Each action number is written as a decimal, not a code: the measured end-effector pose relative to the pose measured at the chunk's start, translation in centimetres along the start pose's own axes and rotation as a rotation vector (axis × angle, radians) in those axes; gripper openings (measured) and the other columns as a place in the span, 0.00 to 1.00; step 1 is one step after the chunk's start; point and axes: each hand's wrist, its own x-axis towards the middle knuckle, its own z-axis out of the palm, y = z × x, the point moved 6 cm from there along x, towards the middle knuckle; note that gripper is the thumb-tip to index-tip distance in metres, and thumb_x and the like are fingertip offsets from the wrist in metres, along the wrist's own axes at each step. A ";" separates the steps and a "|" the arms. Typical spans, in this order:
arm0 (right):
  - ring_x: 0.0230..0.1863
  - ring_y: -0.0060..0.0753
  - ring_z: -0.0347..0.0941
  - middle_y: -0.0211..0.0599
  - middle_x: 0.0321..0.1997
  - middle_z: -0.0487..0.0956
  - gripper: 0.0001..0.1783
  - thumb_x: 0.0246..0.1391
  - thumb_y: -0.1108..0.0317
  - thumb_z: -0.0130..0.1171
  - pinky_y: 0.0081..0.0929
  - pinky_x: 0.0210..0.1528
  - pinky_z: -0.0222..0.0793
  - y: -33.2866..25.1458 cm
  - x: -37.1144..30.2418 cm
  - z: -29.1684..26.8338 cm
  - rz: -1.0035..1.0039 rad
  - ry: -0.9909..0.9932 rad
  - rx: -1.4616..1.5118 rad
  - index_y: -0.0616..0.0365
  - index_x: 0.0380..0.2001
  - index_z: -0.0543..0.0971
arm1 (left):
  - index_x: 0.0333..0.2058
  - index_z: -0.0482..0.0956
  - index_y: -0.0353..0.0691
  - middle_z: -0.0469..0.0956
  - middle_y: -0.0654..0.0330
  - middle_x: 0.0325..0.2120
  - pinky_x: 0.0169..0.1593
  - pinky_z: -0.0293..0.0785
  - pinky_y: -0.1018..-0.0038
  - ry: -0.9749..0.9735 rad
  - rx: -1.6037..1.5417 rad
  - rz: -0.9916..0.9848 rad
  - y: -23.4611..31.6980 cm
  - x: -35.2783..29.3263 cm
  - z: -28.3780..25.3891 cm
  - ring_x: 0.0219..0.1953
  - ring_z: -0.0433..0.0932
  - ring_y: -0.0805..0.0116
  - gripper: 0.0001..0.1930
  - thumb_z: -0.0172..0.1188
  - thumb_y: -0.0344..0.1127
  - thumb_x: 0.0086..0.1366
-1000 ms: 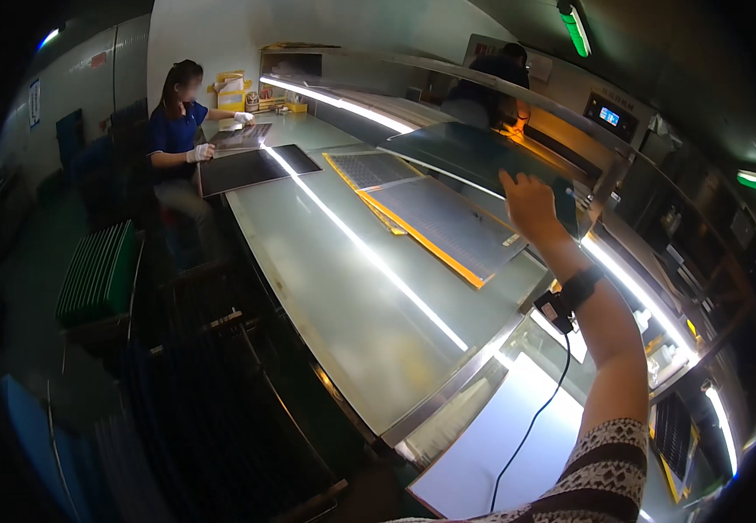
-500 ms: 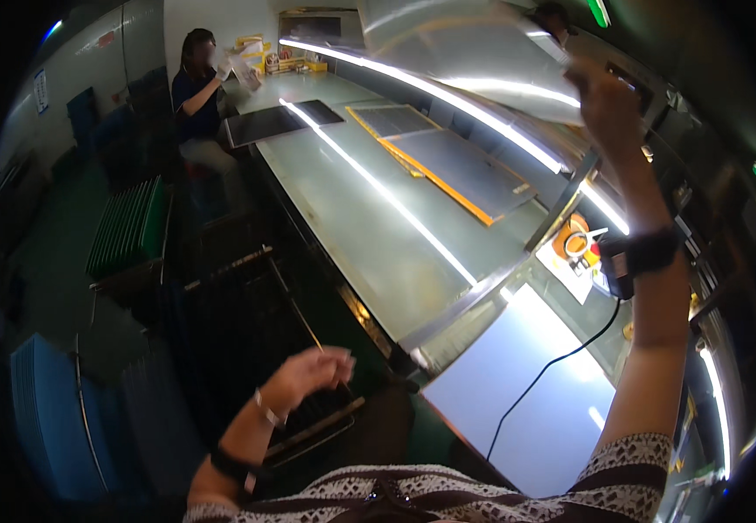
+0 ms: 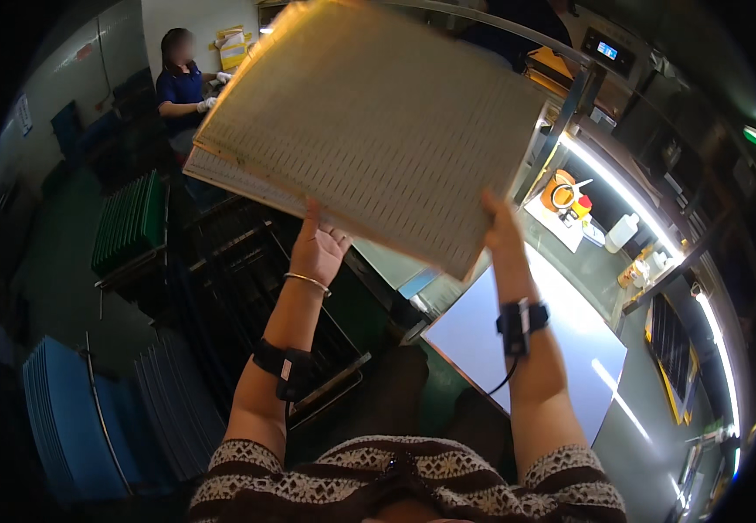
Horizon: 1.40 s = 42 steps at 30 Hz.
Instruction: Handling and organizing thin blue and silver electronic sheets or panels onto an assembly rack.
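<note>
A large flat grey-beige panel [image 3: 378, 131] with rows of small dark marks is tilted up in front of me. Its left border looks yellowish, and a paler layer [image 3: 243, 180] shows beneath its near left edge. My left hand [image 3: 318, 253] supports the near edge, palm up, with the thumb at the rim and the fingers partly hidden. At the right edge, my right hand [image 3: 504, 228] grips the panel near its lower right corner. Below the panel's right side lies a bright white-blue sheet [image 3: 535, 349] on the worktop.
Orange tape, a red-capped item and scissors-like handles lie on a paper [image 3: 561, 209], beside a white bottle [image 3: 622, 234]. Green racked panels [image 3: 129, 222] and blue panels [image 3: 64, 410] stand at left. A gloved co-worker [image 3: 182, 91] is at the far left. A lit tube [image 3: 617, 187] runs along the right.
My right hand has come down from the upper right, and my left has risen. Both now hold the marked panel, which covers most of the table. The co-worker's hands have lowered.
</note>
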 end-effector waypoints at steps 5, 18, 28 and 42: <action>0.44 0.41 0.72 0.49 0.48 0.72 0.17 0.55 0.72 0.52 0.41 0.45 0.70 12.9 -5.3 -2.5 0.361 0.211 0.112 0.63 0.49 0.69 | 0.48 0.66 0.33 0.73 0.52 0.44 0.53 0.70 0.61 0.362 0.189 -0.040 1.5 3.5 -8.2 0.47 0.73 0.61 0.16 0.52 0.31 0.62; 0.22 0.55 0.73 0.45 0.20 0.77 0.19 0.54 0.58 0.53 0.42 0.35 0.74 10.5 -11.9 4.4 -0.335 -0.642 -1.731 0.66 0.37 0.73 | 0.55 0.56 0.23 0.58 0.38 0.56 0.58 0.59 0.62 0.658 0.607 -0.191 -3.5 6.8 -22.0 0.60 0.59 0.50 0.30 0.55 0.38 0.61; 0.59 0.71 0.55 0.71 0.55 0.62 0.33 0.47 0.49 0.58 0.49 0.61 0.52 15.1 -15.1 7.1 -0.568 -0.747 -1.800 0.70 0.44 0.66 | 0.57 0.57 0.28 0.57 0.48 0.60 0.62 0.54 0.63 0.708 0.388 -0.149 -6.4 6.0 -17.1 0.61 0.58 0.54 0.32 0.40 0.52 0.67; 0.58 0.61 0.60 0.61 0.53 0.67 0.31 0.49 0.50 0.56 0.40 0.55 0.63 13.6 -14.7 6.8 -0.428 -0.944 -1.552 0.72 0.41 0.68 | 0.57 0.60 0.33 0.61 0.51 0.57 0.61 0.57 0.63 0.586 0.316 -0.103 -6.2 5.8 -19.5 0.59 0.62 0.56 0.32 0.43 0.55 0.66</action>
